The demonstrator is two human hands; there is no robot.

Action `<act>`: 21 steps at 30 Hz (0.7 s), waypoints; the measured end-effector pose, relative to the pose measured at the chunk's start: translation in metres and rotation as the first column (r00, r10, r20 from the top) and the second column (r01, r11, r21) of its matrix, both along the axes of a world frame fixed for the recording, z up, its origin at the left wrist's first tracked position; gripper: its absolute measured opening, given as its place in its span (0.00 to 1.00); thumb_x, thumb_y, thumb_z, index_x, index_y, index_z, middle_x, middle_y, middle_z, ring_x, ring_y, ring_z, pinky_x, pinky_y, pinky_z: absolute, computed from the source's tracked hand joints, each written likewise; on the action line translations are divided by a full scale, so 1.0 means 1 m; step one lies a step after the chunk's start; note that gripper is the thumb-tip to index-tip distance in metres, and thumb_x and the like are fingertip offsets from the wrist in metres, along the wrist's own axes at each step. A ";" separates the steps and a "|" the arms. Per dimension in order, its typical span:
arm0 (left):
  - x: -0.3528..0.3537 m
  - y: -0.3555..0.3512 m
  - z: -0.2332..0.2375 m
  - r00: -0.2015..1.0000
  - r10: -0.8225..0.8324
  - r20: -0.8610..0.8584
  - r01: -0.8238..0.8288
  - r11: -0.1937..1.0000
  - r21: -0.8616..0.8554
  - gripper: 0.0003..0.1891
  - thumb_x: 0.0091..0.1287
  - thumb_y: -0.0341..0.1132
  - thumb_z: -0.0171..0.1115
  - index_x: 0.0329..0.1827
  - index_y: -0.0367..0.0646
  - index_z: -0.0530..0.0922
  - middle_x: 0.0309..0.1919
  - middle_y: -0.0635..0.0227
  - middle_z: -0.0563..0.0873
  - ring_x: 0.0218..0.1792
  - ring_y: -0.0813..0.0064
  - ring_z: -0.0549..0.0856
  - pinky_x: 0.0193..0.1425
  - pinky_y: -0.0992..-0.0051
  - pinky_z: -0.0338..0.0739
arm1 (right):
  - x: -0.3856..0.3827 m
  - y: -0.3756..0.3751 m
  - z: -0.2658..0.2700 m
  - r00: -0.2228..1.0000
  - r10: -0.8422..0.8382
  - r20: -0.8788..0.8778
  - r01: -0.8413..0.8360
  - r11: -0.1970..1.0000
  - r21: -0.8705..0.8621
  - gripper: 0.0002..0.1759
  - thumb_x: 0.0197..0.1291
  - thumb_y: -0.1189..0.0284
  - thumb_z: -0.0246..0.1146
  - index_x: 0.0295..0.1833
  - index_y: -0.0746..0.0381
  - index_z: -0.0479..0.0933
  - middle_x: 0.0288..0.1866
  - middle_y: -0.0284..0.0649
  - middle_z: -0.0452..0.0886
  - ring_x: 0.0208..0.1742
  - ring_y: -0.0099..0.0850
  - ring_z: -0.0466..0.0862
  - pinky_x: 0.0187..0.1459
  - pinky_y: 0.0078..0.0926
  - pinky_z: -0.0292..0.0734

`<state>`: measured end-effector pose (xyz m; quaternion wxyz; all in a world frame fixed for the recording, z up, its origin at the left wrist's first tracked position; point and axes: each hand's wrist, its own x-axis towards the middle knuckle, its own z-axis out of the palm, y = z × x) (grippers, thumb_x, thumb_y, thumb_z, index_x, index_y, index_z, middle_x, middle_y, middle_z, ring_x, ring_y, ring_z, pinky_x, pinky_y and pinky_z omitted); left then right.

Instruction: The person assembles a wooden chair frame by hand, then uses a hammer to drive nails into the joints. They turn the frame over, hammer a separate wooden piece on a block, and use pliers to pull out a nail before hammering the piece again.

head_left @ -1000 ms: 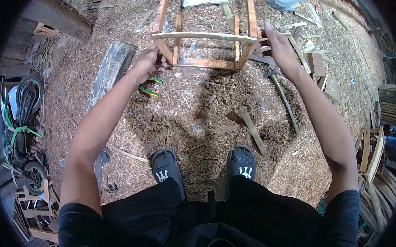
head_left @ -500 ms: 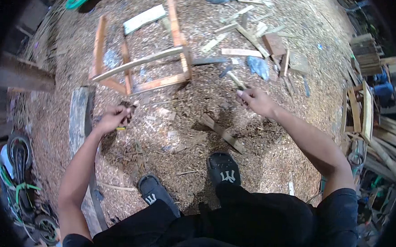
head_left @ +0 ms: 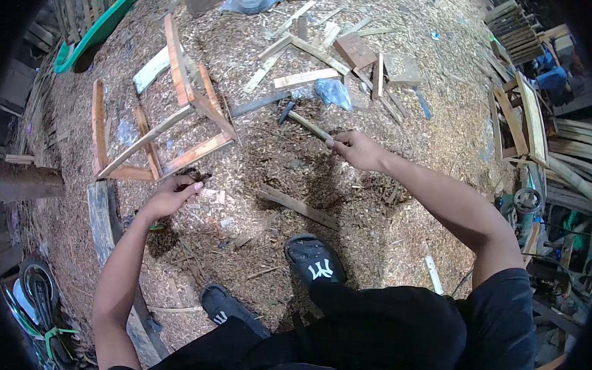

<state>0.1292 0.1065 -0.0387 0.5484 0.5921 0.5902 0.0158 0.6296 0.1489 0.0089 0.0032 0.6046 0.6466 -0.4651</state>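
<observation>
My right hand point(head_left: 357, 150) grips the end of the wooden handle of a hammer point(head_left: 309, 127), its dark head pointing away to the left, above the chip-covered ground. My left hand point(head_left: 175, 197) is closed in a pinch near the front corner of a wooden frame point(head_left: 197, 150). Something small and dark shows at its fingertips, too small to name. The frame, made of orange-brown and paler strips, stands on the ground ahead of that hand. Between my hands and feet lies a loose wood strip point(head_left: 298, 206).
Wood offcuts point(head_left: 306, 78), a blue plastic bag point(head_left: 333, 93) and a brown block point(head_left: 355, 51) lie ahead. A weathered beam point(head_left: 104, 215) runs along my left. A small wooden frame point(head_left: 546, 134) and stacked sticks point(head_left: 579, 143) stand right. My sandalled foot point(head_left: 315, 260) is below.
The view has turned, so the frame and offcuts sit further left. The hammer has swung round to point more to the left. Both hands keep their closed grips.
</observation>
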 end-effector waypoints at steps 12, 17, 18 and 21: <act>0.008 0.010 0.011 0.999 0.029 -0.043 -0.028 1.000 0.010 0.25 0.77 0.55 0.64 0.43 0.36 0.84 0.31 0.69 0.87 0.34 0.79 0.84 0.40 0.74 0.79 | 0.055 0.004 -0.016 0.970 -0.122 0.209 0.054 0.951 0.305 0.14 0.73 0.65 0.61 0.51 0.63 0.86 0.43 0.52 0.88 0.48 0.47 0.88 0.55 0.46 0.83; 0.006 0.010 0.017 0.999 -0.016 -0.031 0.016 1.000 -0.011 0.27 0.78 0.56 0.63 0.46 0.35 0.84 0.33 0.69 0.88 0.35 0.80 0.82 0.42 0.74 0.77 | 0.090 0.023 -0.029 0.840 -0.381 0.385 0.103 0.811 0.576 0.19 0.70 0.69 0.64 0.63 0.64 0.80 0.63 0.57 0.80 0.63 0.53 0.82 0.64 0.47 0.82; 0.004 0.006 0.014 0.999 0.028 -0.025 -0.029 1.000 -0.006 0.26 0.78 0.54 0.64 0.46 0.34 0.84 0.33 0.71 0.87 0.36 0.80 0.82 0.43 0.75 0.76 | 0.091 0.027 -0.022 0.820 -0.474 0.321 0.222 0.779 0.586 0.23 0.69 0.67 0.66 0.65 0.69 0.78 0.66 0.61 0.77 0.68 0.58 0.79 0.70 0.46 0.78; -0.004 -0.001 0.006 0.988 0.154 -0.032 -0.155 0.987 -0.033 0.24 0.78 0.53 0.65 0.47 0.34 0.84 0.32 0.71 0.86 0.36 0.81 0.82 0.44 0.75 0.76 | 0.113 0.042 -0.043 0.802 -0.493 0.336 0.253 0.791 0.557 0.28 0.69 0.66 0.66 0.69 0.71 0.74 0.68 0.62 0.75 0.69 0.60 0.77 0.73 0.47 0.73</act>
